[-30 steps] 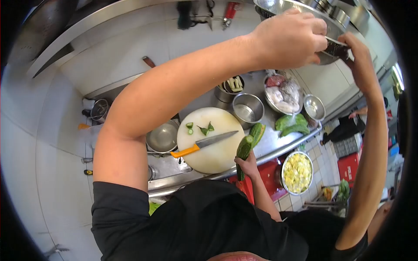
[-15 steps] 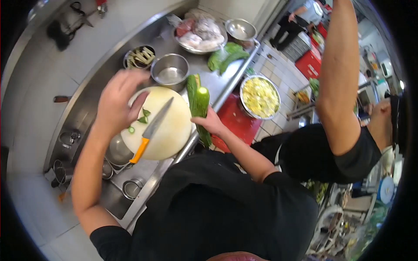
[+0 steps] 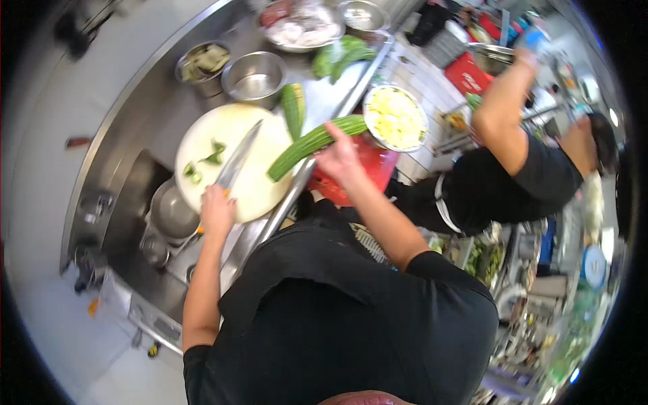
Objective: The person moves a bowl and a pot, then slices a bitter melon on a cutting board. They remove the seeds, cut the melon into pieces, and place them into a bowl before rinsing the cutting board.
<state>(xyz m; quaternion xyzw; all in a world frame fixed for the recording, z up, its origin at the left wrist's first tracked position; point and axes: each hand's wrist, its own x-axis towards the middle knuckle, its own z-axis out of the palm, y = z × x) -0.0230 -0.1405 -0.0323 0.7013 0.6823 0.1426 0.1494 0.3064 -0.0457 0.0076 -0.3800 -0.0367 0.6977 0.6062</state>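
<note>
Head view is smearing and bending toward its rim, so the far shelves and floor are hard to read. My left hand [image 3: 217,208] is closing around the handle of the knife [image 3: 239,160]. My fingers are covering nearly all of that handle, with only a sliver of orange showing. The blade is lying across the round white cutting board [image 3: 202,131], pointing away from me, beside a few green offcuts [image 3: 213,154].

My right hand [image 3: 341,156] is wrapping one end of a long green gourd [image 3: 307,145], and that end is vanishing behind my palm. The gourd is slanting across the front edge of the steel counter [image 3: 320,101], with its far tip over the board's right side. I cannot tell whether it is touching the board.

The board is sitting close to that front edge. A sink pan [image 3: 172,212] is lying just to its left. A second gourd [image 3: 293,108] and an empty steel bowl [image 3: 255,75] are sitting just beyond it. A bowl of yellow chopped food [image 3: 365,116] is sitting below the edge, near my right hand. A co-worker [image 3: 513,179] is standing well apart on my right.
</note>
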